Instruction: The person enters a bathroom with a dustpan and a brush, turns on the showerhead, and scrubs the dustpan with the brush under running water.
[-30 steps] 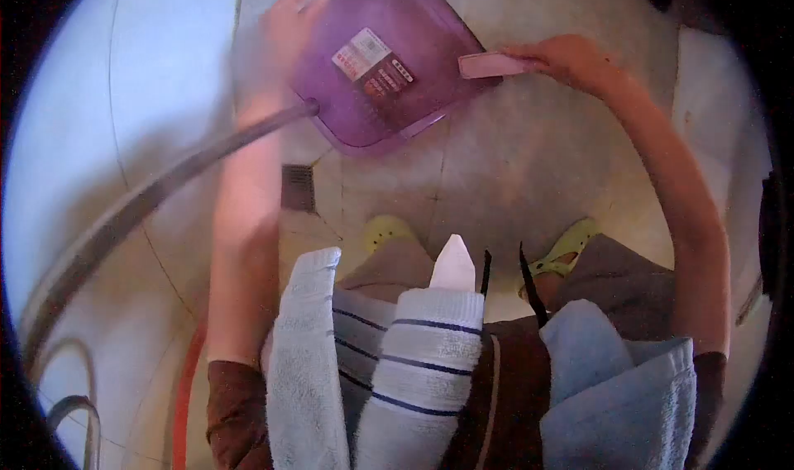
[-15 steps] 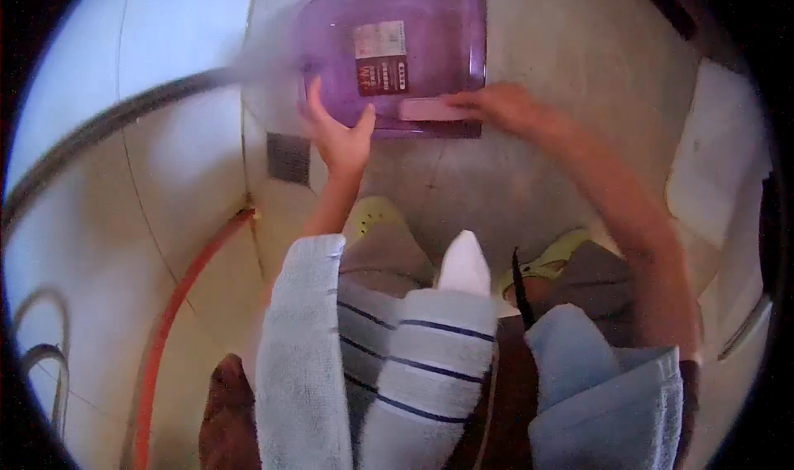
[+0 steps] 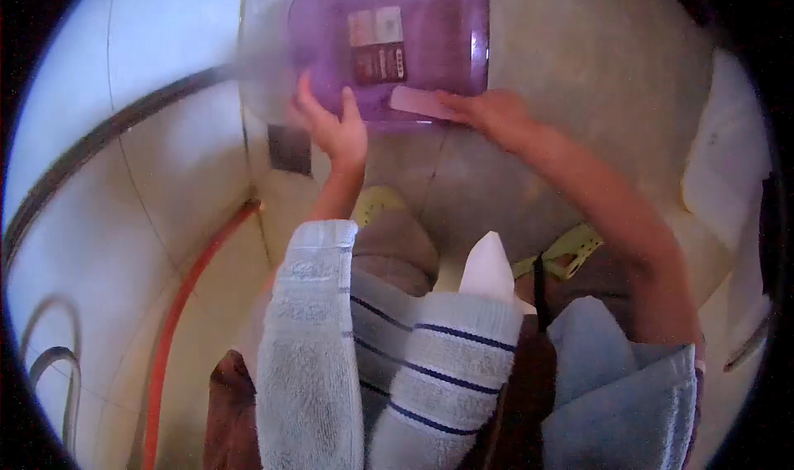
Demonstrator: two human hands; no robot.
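Note:
A purple plastic tub point(image 3: 447, 48) with a printed label point(image 3: 378, 59) is on the tiled floor at the top of the view. My right hand point(image 3: 499, 114) grips one end of a pale pink, flat oblong object point(image 3: 423, 103) at the tub's near right part; its exact kind is unclear. At the near left corner of the tub, my left hand point(image 3: 337, 131) has its thumb and fingers spread, with nothing seen between them. Whether its fingertips touch the plastic, I cannot tell.
An orange hose point(image 3: 184, 292) runs along the left wall, below a dark curved bar point(image 3: 136, 114). A floor drain point(image 3: 290, 152) lies left of the tub. Towels point(image 3: 310, 346) hang over my lap, above green clogs point(image 3: 571, 253). A white panel point(image 3: 728, 143) stands at right.
The tub has shifted slightly up and left in view. The pink object now tilts, its left end higher. My left hand stays spread beside the tub, turned a little.

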